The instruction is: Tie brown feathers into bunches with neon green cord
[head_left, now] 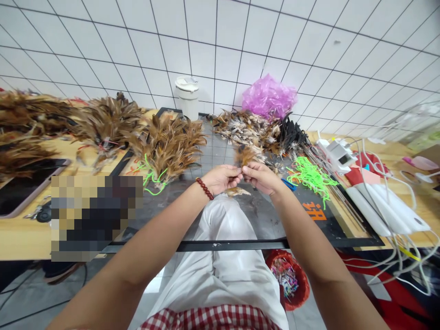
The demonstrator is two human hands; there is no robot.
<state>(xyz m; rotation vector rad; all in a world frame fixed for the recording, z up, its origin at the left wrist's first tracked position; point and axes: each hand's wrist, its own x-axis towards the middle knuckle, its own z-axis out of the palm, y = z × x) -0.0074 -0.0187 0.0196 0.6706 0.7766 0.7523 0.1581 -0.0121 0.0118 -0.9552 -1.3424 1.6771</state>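
Observation:
My left hand [225,178], with a bead bracelet at the wrist, and my right hand [259,178] meet fingertip to fingertip over the dark board. Both are closed in a pinch at the base of a small tuft of brown feathers [243,155], which points away from me; the exact grip on its base is hidden by the fingers. Just below the hands lies a loose pale-brown feather [238,191]. A blue tool [288,184] and a heap of bright green strings [311,176] are to the right of my right hand.
Bundled brown feathers [168,142] lie at left, loose feathers [240,126] at the back beside a pink plastic bag [270,96]. A white lidded cup [188,98] stands by the wall. White cables [381,169] crowd the right; a red bin [302,288] is below. A phone [30,183] lies left.

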